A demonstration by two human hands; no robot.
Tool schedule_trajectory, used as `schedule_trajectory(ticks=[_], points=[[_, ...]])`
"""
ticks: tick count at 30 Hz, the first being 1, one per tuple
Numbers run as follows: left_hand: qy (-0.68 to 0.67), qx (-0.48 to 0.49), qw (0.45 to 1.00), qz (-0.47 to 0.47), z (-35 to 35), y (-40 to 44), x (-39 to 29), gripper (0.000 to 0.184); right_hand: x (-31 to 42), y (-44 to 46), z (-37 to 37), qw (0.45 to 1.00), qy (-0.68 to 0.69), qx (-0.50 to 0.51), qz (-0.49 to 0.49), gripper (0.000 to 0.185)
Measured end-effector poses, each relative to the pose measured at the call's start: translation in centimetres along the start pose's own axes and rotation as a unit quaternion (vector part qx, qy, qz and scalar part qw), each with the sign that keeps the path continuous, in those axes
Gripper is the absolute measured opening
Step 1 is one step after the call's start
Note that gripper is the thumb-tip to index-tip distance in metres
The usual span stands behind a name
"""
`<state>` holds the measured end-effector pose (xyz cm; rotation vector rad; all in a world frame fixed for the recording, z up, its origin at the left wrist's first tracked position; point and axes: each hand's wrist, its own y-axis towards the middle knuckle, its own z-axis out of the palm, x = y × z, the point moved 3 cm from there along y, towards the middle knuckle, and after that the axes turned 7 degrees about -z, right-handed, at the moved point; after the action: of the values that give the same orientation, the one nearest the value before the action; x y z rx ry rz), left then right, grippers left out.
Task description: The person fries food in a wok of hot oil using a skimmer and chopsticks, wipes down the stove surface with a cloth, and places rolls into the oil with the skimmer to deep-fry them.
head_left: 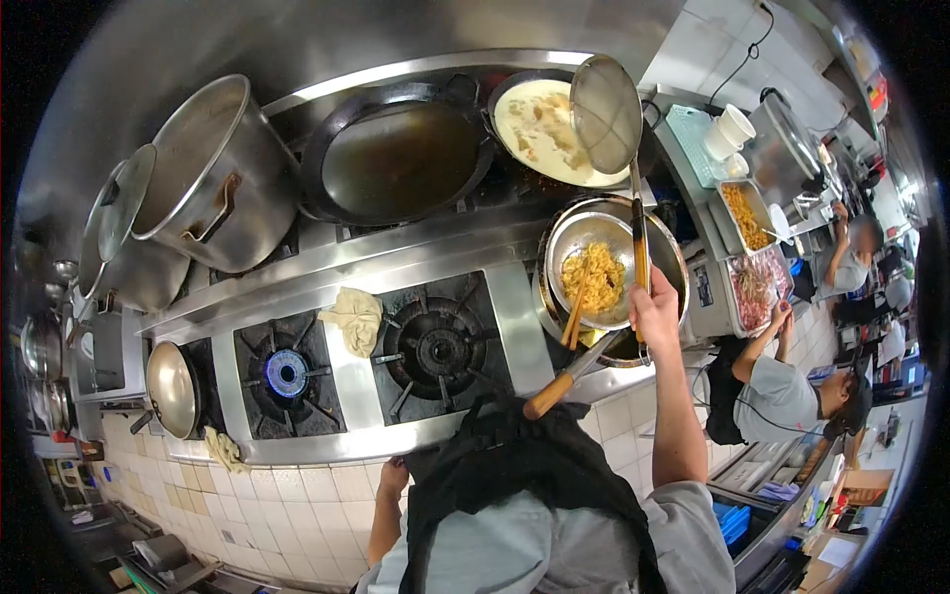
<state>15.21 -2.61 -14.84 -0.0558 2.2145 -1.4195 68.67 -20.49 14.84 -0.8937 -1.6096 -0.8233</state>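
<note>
My right hand point(653, 309) is closed around the long handle of a mesh skimmer point(606, 111). Its round mesh head is over the right side of a wok of pale, foaming liquid point(529, 119), where browned bits float. Just left of this hand, a metal bowl point(556, 243) holds golden fried pieces point(599, 282). Wooden chopsticks point(574, 319) lean in that bowl. A wooden-handled tool point(549, 396) juts out toward my apron below it. By the stove's front edge is my left hand point(393, 478), low at my side; its fingers are too small and partly hidden to read.
A wok of dark liquid point(401, 158) and a tall pot point(233, 183) stand along the back. One burner point(286, 373) burns blue beside a cloth point(353, 322). A pan point(173, 391) sits at left. Co-workers point(792, 396) stand at right near food trays point(757, 292).
</note>
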Motion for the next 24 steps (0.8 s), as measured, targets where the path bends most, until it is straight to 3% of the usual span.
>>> schedule_trajectory(ticks=[2, 3, 5, 7, 10, 12, 14, 16, 18, 21, 22, 24], points=[[0.000, 0.009, 1.000, 0.023, -0.1, 0.1, 0.3, 0.036, 0.0, 0.3, 0.0, 1.000, 0.002, -0.006, -0.005, 0.046], [-0.100, -0.029, 0.994, 0.023, 1.9, 5.1, 6.1, 0.035, 0.0, 0.5, 0.1, 1.000, -0.010, -0.010, 0.002, 0.045], [-0.077, -0.029, 0.996, 0.029, 1.1, 4.7, 5.1, 0.034, 0.3, 0.7, 0.4, 1.000, -0.019, -0.020, 0.008, 0.044], [-0.042, -0.030, 0.998, 0.034, 0.6, 3.1, 3.7, 0.032, 0.9, 0.8, 1.1, 1.000, 0.016, -0.020, 0.006, 0.024], [0.007, -0.033, 0.999, 0.039, -0.1, 1.0, 1.4, 0.029, 0.9, 0.8, 1.2, 1.000, 0.008, -0.015, 0.002, 0.028], [-0.031, -0.036, 0.995, 0.086, -0.1, 1.7, 2.2, 0.030, 0.6, 0.9, 0.9, 1.000, -0.003, -0.005, 0.010, 0.033], [0.016, -0.026, 1.000, -0.005, -0.2, 1.2, 1.4, 0.031, 0.7, 0.9, 0.8, 1.000, 0.006, 0.001, 0.017, 0.036], [-0.022, -0.030, 0.999, 0.004, 0.3, 3.1, 4.0, 0.031, 0.3, 1.0, 0.8, 1.000, 0.006, 0.000, 0.018, 0.034], [0.025, -0.079, 0.988, 0.128, 0.7, 5.4, 5.9, 0.031, 0.2, 1.1, 0.9, 1.000, 0.007, -0.001, 0.020, 0.033], [-0.030, -0.055, 0.977, 0.203, 0.9, 7.6, 8.2, 0.032, 0.4, 1.5, 1.2, 1.000, 0.006, 0.002, 0.020, 0.031], [-0.028, -0.055, 0.977, 0.205, 0.5, 7.5, 7.9, 0.032, 0.1, 1.8, 1.3, 1.000, -0.008, 0.007, 0.027, 0.031], [0.016, -0.012, 0.994, 0.106, -0.2, 4.8, 5.4, 0.033, 0.0, 2.2, 1.3, 0.999, -0.021, 0.008, 0.034, 0.030]])
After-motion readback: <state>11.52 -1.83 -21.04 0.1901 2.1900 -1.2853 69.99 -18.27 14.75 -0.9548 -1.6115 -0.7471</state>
